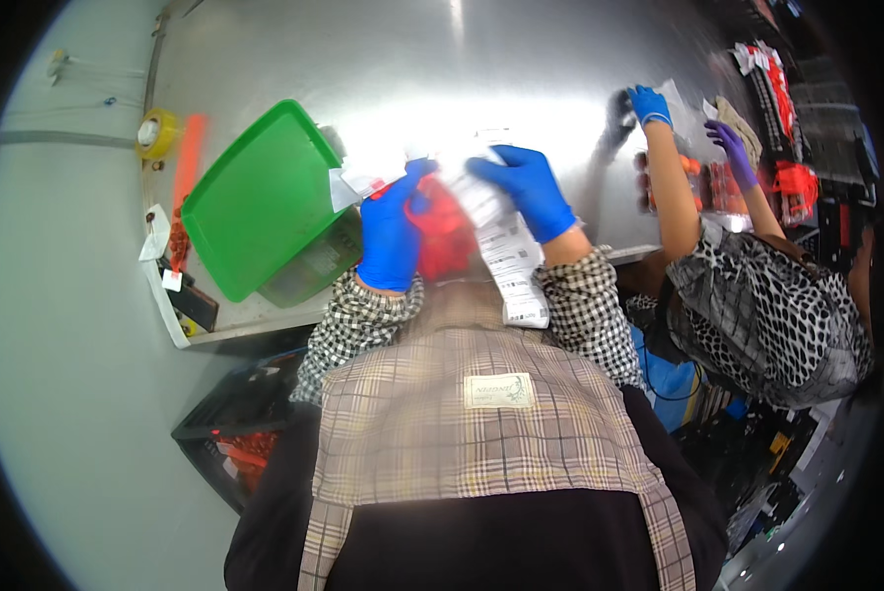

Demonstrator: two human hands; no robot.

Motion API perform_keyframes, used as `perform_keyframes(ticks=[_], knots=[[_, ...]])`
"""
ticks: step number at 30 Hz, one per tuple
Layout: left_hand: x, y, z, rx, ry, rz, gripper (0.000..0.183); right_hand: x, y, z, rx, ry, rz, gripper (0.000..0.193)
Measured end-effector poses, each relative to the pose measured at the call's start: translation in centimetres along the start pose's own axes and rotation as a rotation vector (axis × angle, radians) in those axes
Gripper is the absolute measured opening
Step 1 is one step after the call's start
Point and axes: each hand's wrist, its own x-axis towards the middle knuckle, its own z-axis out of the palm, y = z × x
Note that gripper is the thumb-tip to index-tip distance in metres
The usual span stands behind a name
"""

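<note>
My left hand (388, 241), in a blue glove, is closed on a bunched red mesh bag (444, 231), which is smeared by motion. Above that hand a white tag with a red mark (371, 184) shows near the fingers. My right hand (533, 192), also blue-gloved, pinches a long strip of white printed labels (509, 256). The strip hangs down toward my apron, just right of the red mesh. Both hands are close together over the near edge of the metal table (383, 59).
Left of my hands, a green lid (260, 202) lies tilted on a clear plastic box (319, 261). A yellow tape roll (156, 134) and an orange strip (190, 163) are at the table's left. On the right, a co-worker's gloved hand (649, 103) reaches over packed produce (728, 187). A black crate (230, 404) stands below.
</note>
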Motion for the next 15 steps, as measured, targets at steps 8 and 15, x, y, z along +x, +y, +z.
perform_keyframes(ticks=[8,15], knots=[[-2.1,-4.0,4.4,0.107,0.091,0.014,0.016,-4.1,-5.0,-1.4,-0.111,0.023,0.030,0.039],[0.7,-4.4,4.3,0.155,0.017,0.087,0.021,-0.1,-2.4,-4.1,-0.067,0.089,-0.005,0.020]])
